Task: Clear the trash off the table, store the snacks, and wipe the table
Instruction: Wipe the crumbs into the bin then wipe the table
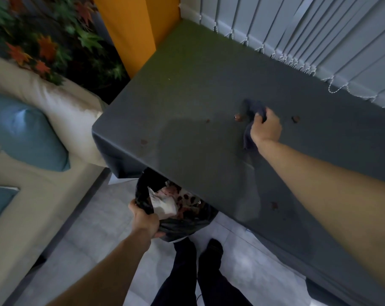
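Only crumbs [238, 117] dotted the surface [187, 96]; your right hand [267, 129] gripped the cloth [256, 110], your left hand [144, 219] the trash bag [178, 224].

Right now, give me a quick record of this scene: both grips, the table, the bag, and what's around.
table: grey, small brown scraps scattered on it
left grip: holds the rim of the black trash bag open, below the table's near edge
right grip: clutches a dark cloth on the tabletop
bag contents: crumpled paper, the rest unclear
surroundings: beige sofa with blue cushion at left; blinds behind the table
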{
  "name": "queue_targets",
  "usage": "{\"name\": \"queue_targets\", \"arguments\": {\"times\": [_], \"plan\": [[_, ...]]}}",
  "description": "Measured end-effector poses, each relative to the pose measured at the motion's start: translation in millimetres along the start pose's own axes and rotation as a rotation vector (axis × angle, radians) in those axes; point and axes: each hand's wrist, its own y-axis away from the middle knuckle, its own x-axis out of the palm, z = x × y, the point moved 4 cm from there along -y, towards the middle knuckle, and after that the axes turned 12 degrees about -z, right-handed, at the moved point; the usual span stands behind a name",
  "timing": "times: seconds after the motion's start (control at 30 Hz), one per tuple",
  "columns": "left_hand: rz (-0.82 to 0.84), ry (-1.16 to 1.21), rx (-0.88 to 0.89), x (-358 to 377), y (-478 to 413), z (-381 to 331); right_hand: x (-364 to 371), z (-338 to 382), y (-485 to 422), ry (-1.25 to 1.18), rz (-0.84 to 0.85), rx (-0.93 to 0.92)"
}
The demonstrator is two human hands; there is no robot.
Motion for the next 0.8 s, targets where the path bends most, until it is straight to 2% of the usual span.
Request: {"name": "queue_targets", "arguments": {"times": [0.13,0.43,0.8], "plan": [[0.019,0.006,0.003,-1,-3,-6,24,20,5,0.029,0.072,-0.135],[0.031,0.000,0.032,-3,-2,-13,60,61,81,-0.032,0.347,-0.640],[0.033,0.036,0.014,1,16,-9,33,35,183,-0.091,0.568,-0.769]]}}
